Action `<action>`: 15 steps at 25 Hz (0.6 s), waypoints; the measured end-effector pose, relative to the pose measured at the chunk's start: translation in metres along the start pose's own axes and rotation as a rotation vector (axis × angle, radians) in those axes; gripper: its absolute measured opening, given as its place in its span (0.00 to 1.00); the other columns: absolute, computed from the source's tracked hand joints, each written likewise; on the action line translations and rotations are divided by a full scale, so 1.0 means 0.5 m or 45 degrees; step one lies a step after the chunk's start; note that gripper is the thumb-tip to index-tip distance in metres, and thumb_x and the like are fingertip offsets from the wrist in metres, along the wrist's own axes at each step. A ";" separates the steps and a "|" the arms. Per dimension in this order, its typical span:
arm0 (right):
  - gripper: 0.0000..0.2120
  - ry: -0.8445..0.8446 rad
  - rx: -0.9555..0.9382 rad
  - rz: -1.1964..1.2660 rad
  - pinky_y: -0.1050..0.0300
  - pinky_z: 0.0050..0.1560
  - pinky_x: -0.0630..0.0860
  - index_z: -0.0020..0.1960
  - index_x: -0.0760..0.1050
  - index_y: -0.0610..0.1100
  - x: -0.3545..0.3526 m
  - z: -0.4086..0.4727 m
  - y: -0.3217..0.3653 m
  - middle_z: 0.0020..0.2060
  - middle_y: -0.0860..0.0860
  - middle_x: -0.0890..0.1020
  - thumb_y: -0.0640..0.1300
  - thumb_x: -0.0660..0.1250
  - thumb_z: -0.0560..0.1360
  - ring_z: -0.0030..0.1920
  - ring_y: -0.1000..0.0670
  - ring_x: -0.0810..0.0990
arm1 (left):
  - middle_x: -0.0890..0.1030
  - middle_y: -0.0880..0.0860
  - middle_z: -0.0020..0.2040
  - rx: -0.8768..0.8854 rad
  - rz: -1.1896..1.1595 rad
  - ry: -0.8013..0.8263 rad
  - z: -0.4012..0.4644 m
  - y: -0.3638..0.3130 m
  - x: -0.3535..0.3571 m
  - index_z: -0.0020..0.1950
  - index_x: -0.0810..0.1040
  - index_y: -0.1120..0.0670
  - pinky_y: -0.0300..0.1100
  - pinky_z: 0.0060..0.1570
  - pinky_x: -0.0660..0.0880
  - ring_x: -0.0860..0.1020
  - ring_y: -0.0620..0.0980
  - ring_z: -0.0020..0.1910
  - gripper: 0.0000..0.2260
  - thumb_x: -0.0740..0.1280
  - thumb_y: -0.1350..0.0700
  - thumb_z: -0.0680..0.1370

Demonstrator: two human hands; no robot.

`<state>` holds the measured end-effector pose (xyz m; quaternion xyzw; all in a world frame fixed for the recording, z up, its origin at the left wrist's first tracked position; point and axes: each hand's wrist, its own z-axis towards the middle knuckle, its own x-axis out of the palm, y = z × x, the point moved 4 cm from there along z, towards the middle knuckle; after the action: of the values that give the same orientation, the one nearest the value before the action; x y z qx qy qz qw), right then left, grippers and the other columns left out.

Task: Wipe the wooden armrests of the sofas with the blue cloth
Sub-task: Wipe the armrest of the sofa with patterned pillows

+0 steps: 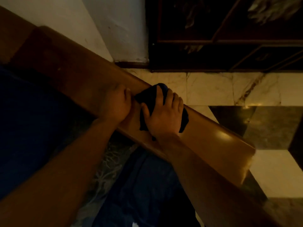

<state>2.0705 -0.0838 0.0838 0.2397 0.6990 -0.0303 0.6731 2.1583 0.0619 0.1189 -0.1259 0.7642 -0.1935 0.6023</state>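
A long wooden armrest (218,143) runs diagonally from upper left to lower right across the dim view. My right hand (164,115) lies flat on top of it, pressing down the dark blue cloth (148,97), whose edges stick out around my fingers and wrist. My left hand (114,104) is curled beside it, touching the near corner of the cloth on the armrest; I cannot tell whether it pinches the cloth.
A dark blue sofa cushion (32,122) lies left of the armrest, with a patterned lace cover (106,169) below it. Beyond the armrest are a pale marble floor (213,89), a white wall (114,27) and a dark cabinet (229,33).
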 end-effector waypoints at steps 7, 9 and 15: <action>0.37 -0.078 0.342 -0.079 0.36 0.79 0.51 0.81 0.56 0.49 -0.051 -0.164 -0.272 0.78 0.39 0.64 0.69 0.51 0.80 0.79 0.36 0.58 | 0.72 0.52 0.37 0.038 -0.004 0.079 -0.079 -0.151 0.113 0.46 0.70 0.53 0.43 0.31 0.61 0.71 0.49 0.34 0.11 0.57 0.51 0.86; 0.37 -0.090 0.463 -0.057 0.35 0.79 0.49 0.81 0.55 0.50 -0.058 -0.198 -0.315 0.79 0.39 0.61 0.70 0.50 0.80 0.81 0.36 0.54 | 0.75 0.54 0.39 0.068 -0.010 0.138 -0.116 -0.198 0.138 0.46 0.71 0.54 0.44 0.32 0.63 0.73 0.51 0.37 0.12 0.57 0.50 0.86; 0.34 -0.062 0.903 0.340 0.37 0.72 0.65 0.79 0.55 0.58 -0.086 -0.283 -0.471 0.75 0.41 0.66 0.72 0.52 0.77 0.75 0.38 0.66 | 0.79 0.57 0.40 0.243 -0.026 0.413 -0.250 -0.317 0.224 0.46 0.75 0.56 0.55 0.42 0.78 0.79 0.57 0.39 0.15 0.58 0.49 0.85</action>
<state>1.8499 -0.2529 0.0718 0.5459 0.5917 -0.1881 0.5626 2.0034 -0.1094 0.1171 -0.0432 0.8281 -0.2890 0.4785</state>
